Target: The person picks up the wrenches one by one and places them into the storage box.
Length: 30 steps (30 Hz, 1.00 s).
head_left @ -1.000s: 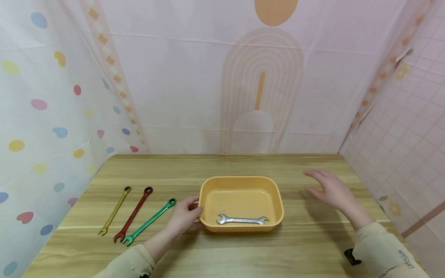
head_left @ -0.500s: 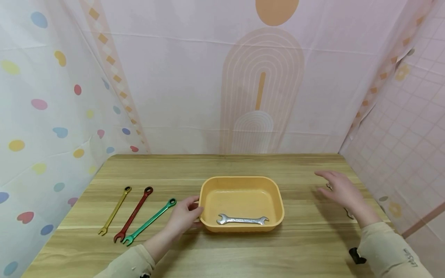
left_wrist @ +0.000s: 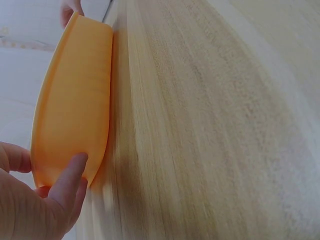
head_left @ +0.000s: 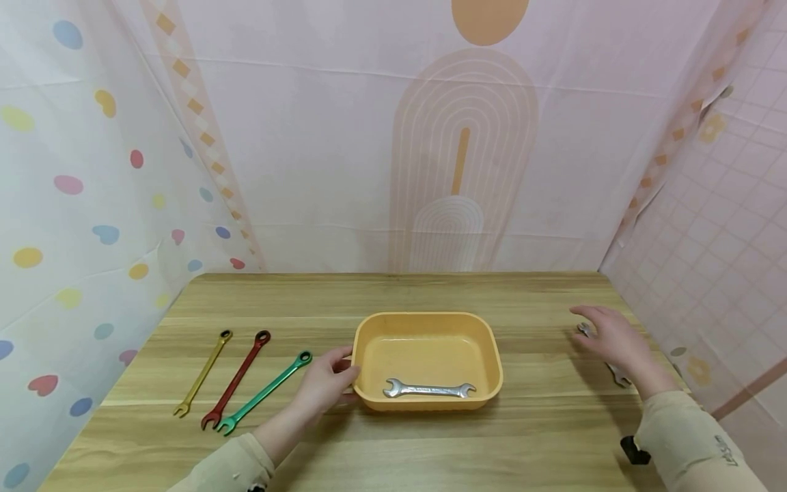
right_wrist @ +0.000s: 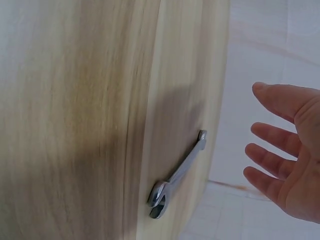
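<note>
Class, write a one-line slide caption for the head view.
Left hand holds the tray with one wrench; right hand hovers open over another.

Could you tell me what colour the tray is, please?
The tray is orange; head view.
</note>
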### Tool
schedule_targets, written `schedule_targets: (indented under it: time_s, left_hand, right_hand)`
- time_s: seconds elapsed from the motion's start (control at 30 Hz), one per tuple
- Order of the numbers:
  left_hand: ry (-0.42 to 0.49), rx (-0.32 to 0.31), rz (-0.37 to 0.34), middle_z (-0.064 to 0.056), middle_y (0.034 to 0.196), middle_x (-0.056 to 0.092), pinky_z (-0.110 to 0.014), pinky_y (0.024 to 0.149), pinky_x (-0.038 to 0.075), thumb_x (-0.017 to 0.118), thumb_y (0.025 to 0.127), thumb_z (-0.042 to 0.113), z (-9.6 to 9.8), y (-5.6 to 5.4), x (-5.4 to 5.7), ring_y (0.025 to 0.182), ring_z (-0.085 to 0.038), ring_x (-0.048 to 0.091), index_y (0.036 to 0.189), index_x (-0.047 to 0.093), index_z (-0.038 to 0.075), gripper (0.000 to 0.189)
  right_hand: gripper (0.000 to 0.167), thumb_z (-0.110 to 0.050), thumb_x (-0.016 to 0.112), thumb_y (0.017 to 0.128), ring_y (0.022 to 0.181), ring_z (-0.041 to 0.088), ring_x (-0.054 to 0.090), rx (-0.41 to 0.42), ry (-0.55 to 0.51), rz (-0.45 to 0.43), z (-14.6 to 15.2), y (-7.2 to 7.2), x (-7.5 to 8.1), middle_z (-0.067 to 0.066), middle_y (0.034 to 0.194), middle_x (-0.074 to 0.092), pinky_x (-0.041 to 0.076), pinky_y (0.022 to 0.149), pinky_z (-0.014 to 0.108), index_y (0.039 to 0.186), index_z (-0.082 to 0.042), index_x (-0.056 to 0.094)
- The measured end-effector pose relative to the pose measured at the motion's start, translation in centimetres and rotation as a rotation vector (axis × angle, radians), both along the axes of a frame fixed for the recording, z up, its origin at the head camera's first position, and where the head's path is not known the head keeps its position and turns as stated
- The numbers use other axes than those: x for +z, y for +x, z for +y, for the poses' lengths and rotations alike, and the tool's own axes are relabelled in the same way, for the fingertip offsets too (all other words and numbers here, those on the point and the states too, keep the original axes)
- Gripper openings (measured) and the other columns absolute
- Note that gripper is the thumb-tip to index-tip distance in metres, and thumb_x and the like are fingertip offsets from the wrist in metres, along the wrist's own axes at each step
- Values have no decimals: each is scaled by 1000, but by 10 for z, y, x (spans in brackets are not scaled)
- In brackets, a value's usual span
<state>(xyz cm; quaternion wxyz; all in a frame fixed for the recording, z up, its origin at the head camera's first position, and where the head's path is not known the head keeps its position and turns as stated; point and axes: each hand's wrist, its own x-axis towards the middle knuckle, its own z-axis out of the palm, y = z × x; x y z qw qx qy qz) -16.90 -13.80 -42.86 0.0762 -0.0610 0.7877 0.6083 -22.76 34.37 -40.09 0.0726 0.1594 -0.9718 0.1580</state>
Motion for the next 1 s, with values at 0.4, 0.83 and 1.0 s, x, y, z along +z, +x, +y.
schedule_targets:
  time_s: [0.4,0.83,1.0]
  left_hand:
    - [9,3,-8,-24,120,56,-41,71,60,58,96,0,0,0,-1,98,-30,61,140,50,-5,45]
    - [8,5,-13,-24,121,55,-41,71,60,58,96,0,0,1,-1,99,-30,61,140,49,-4,45]
    - [8,7,-12,-24,120,56,-41,71,60,58,96,0,1,1,-2,98,-30,61,140,50,-4,45]
  right_hand:
    - [55,-14,72,88,114,57,48,-48,6,-91,11,0,-7,38,128,51,42,89,67,134,7,51]
    - [55,-12,73,86,111,57,50,-70,34,-131,21,-1,-9,40,125,52,43,88,66,132,11,51]
    - [55,-15,72,88,108,55,52,-97,43,-172,24,-2,-9,39,122,54,45,84,64,132,11,51]
